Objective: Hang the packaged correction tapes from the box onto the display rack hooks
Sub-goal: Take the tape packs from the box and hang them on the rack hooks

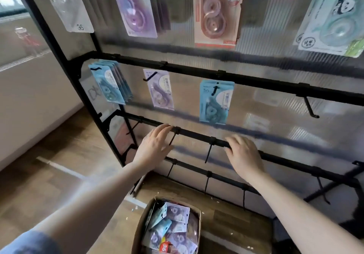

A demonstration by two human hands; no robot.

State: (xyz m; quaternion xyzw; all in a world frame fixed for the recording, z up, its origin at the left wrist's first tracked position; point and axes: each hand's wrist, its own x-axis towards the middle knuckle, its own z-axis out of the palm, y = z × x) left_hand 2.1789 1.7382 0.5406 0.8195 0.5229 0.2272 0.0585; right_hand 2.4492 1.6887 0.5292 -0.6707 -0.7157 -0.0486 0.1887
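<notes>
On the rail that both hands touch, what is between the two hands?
In the head view, one black hook hangs from the rail between the left hand and the right hand.

An open cardboard box [137, 228] on the floor holds a loose heap of blue and purple packaged correction tapes [173, 228]. More packets hang upright from hooks on the black display rack [256, 80] above.
</notes>
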